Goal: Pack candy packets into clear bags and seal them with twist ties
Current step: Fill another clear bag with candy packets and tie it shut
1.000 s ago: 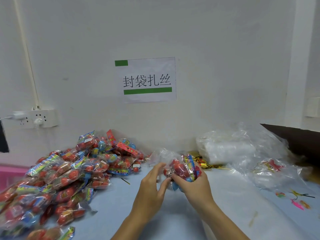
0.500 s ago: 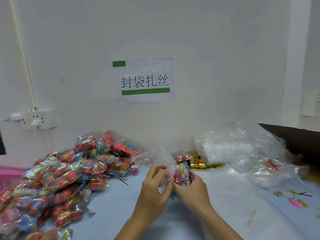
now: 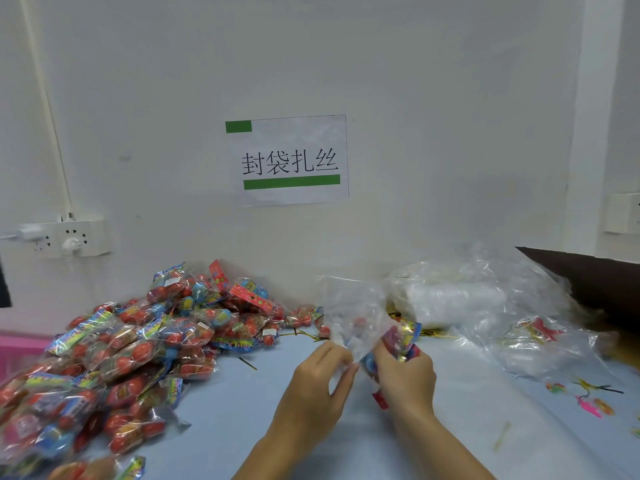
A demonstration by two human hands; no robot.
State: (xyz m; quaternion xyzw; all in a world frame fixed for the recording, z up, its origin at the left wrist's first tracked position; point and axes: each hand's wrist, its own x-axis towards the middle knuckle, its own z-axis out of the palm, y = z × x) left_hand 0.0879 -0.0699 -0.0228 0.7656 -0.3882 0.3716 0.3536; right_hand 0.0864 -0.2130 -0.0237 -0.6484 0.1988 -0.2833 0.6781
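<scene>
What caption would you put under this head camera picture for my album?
Two hands, left and right, hold a clear bag with candy packets beside a big candy pile.

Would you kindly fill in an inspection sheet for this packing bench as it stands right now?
Surface: pale blue table, printed pattern at its right end.
Job's things: large heap of candy packets on the left; clear bag held up at centre with packets at its mouth; stack of empty clear bags at back right; gold twist ties behind the hands.
Clutter: loose crumpled plastic on the right; a stray tie beside the heap.
Hands: left hand pinches the bag's edge; right hand grips the packets.
Cables: plugs in the wall power strip, conduit rising above it.
Surroundings: white wall, paper sign, pink crate far left.
</scene>
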